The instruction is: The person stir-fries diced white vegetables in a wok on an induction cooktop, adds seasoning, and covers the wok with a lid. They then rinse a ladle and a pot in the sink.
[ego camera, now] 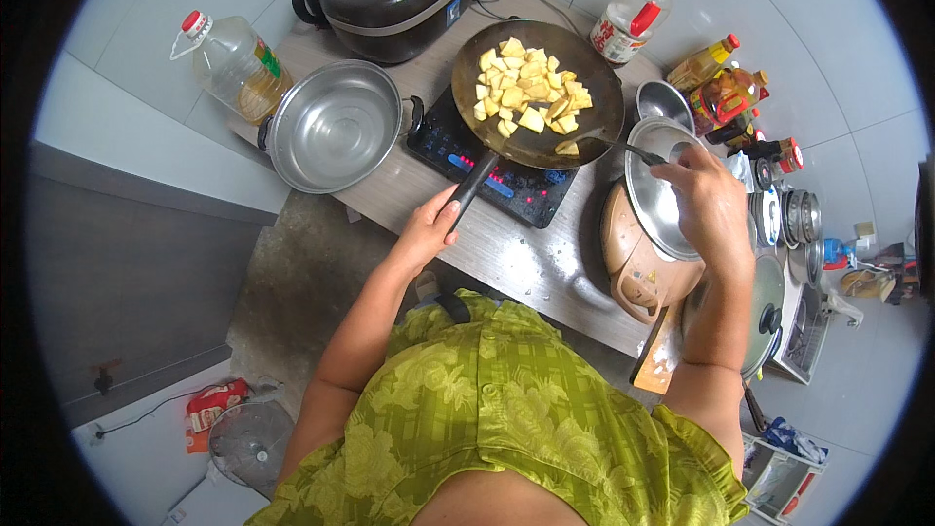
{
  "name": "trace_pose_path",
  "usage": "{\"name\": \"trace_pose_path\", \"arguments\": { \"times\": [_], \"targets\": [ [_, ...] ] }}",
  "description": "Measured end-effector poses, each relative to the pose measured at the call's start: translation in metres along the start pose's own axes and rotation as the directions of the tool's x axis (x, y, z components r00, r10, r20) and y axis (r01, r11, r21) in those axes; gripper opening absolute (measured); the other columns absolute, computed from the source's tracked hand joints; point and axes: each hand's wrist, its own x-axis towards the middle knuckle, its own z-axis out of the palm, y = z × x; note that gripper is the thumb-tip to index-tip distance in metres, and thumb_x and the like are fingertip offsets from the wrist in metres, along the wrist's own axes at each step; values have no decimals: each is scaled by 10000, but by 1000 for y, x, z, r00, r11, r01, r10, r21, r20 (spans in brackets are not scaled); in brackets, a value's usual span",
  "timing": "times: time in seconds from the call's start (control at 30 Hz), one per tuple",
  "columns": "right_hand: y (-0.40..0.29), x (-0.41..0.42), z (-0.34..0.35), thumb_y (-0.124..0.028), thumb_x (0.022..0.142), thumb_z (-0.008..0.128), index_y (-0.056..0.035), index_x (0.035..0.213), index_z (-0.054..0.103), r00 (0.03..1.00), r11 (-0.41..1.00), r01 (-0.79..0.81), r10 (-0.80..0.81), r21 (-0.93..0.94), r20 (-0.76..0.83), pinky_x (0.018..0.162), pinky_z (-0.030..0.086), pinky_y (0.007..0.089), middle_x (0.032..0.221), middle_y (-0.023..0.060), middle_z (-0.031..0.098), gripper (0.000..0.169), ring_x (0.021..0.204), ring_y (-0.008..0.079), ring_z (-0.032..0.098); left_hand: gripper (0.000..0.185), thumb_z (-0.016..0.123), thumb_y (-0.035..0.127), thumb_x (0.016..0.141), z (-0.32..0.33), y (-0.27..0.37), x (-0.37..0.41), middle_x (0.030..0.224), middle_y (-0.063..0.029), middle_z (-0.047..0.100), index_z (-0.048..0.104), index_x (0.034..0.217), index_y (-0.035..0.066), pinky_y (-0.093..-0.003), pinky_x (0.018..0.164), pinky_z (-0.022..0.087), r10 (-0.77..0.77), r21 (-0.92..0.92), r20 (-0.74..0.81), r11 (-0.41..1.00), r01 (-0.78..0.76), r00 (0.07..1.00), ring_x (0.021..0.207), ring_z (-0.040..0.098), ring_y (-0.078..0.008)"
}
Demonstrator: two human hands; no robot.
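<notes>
A dark frying pan (pixel 467 102) rests on a black induction cooktop (pixel 537 208) whose display is lit. Pale yellow chunks, probably potato (pixel 535 80), lie heaped in the middle of the pan. My left hand (pixel 427 230) is wrapped around the pan's black handle (pixel 475 186). In my right hand (pixel 705 193) is the dark handle of a spatula (pixel 632 150). Its blade reaches down into the right side of the pan, beside one separate chunk (pixel 567 149). Part of the spatula's grip is hidden by my fingers.
Left of the cooktop stands a two-handled metal pot (pixel 332 124), with an oil bottle (pixel 245 73) behind it. A dark lidded appliance (pixel 402 0) is at the back. To the right are a metal basin (pixel 661 190), a pinkish-brown cooker (pixel 632 263) and several sauce bottles (pixel 723 98).
</notes>
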Motion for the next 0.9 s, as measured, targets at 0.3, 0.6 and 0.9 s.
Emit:
{"name": "trace_pose_path", "arguments": {
  "times": [0.3, 0.6, 0.9],
  "targets": [
    [-7, 22, 60, -6, 770, 568, -125, 1014, 704, 956, 971, -144, 187, 193, -227, 705, 502, 386, 839, 104, 592, 304, 823, 293, 608, 400, 472, 208, 995, -1, 4, -3, 785, 38, 458, 449, 1366, 62, -193, 490, 344, -52, 6, 1, 999, 52, 999, 578, 420, -41],
    [-11, 15, 115, -85, 843, 595, -75, 1093, 640, 928, 920, -211, 294, 329, -228, 626, 516, 442, 821, 204, 620, 255, 709, 390, 631, 396, 474, 212, 996, 3, 8, -3, 787, 43, 464, 453, 1367, 76, -193, 488, 345, -57, -15, 14, 998, 57, 998, 581, 426, -40],
    [-58, -6, 71, -1, 803, 637, -34, 1071, 645, 932, 807, -30, 237, 590, -276, 612, 497, 424, 865, 171, 644, 269, 692, 349, 623, 396, 465, 207, 996, -1, -3, 2, 758, 45, 449, 448, 1376, 96, -185, 478, 326, -14, -13, 11, 1000, 14, 1000, 574, 427, -41]
  ]
}}
